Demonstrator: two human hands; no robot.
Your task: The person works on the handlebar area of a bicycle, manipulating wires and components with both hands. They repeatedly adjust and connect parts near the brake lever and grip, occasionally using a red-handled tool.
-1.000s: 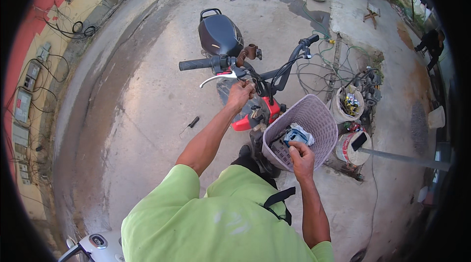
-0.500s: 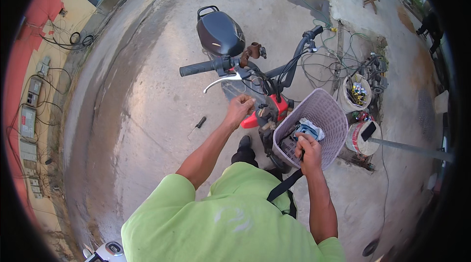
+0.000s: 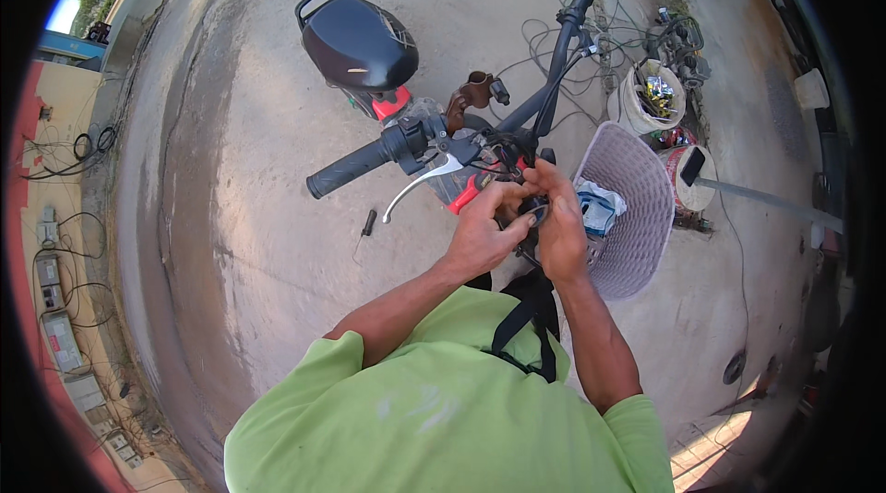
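Both hands meet at the front of a small electric bike, below its handlebar and close to the bundled wires at the steering column. Curled fingers of my left hand close on a small dark round part. My right hand cups the same part from the other side, its fingers pressed together and partly hiding it. A silver brake lever lies to the left. Right beside my right hand is the pale woven basket, with a blue and white packet in it.
The bike's black seat stands ahead. A screwdriver-like tool lies on the concrete at left. At right are a bucket of scraps, a white bucket with a dark phone-like slab, and loose cables.
My right hand has left the basket and come left to the steering column. My left hand has moved right and lower to join it. The bike sits closer in view.
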